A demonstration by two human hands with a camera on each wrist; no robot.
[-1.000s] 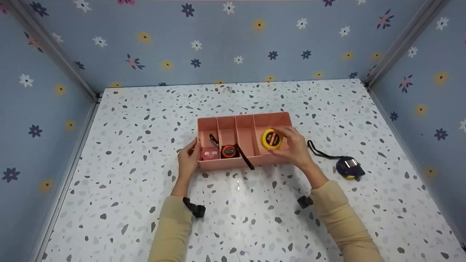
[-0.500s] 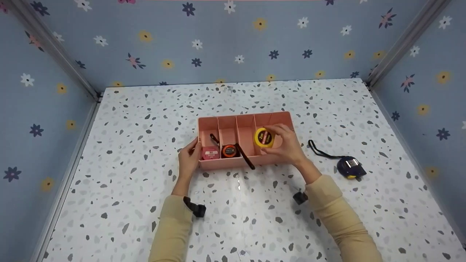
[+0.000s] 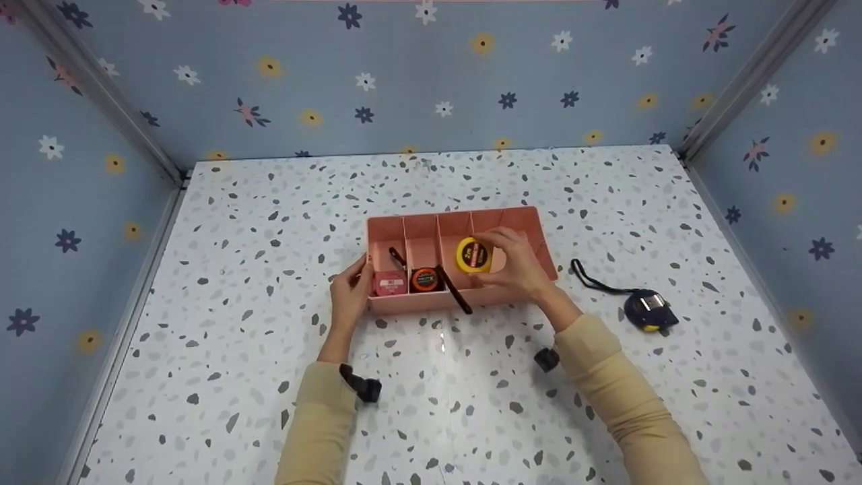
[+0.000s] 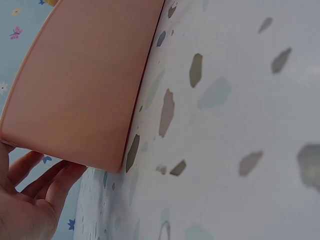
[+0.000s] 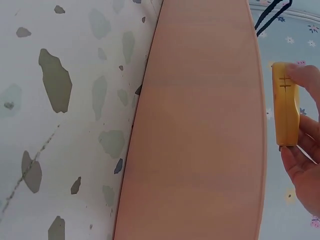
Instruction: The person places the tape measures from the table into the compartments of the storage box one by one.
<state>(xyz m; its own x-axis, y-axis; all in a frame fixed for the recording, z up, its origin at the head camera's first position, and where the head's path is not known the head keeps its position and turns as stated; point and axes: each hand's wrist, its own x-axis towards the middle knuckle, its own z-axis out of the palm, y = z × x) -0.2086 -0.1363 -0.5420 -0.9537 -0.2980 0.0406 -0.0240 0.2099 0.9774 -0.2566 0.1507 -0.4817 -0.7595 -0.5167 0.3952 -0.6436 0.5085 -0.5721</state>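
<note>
My left hand (image 3: 350,291) grips the left end of a pink divided box (image 3: 404,306); in the left wrist view its fingers (image 4: 62,182) touch the outer end wall. Between thumb and fingers, my right hand (image 3: 517,269) pinches a round yellow tape measure (image 3: 474,255), held up over the box around the third compartment. The right wrist view shows this yellow tape measure (image 5: 286,107) edge-on beyond the rim. A pink tape measure (image 3: 389,283) lies in the leftmost compartment. Beside it, in the second, sits an orange and black tape measure (image 3: 425,279), its black strap (image 3: 454,291) hanging over the front wall.
To the right of the box, a dark blue tape measure (image 3: 650,310) with a black wrist cord (image 3: 596,285) lies on the speckled white table (image 3: 444,417). Flower-patterned walls (image 3: 431,81) enclose the table at the back and sides.
My right hand has carried the yellow tape measure leftward, from over the rightmost compartment to around the third. My left hand and the box stay in place.
</note>
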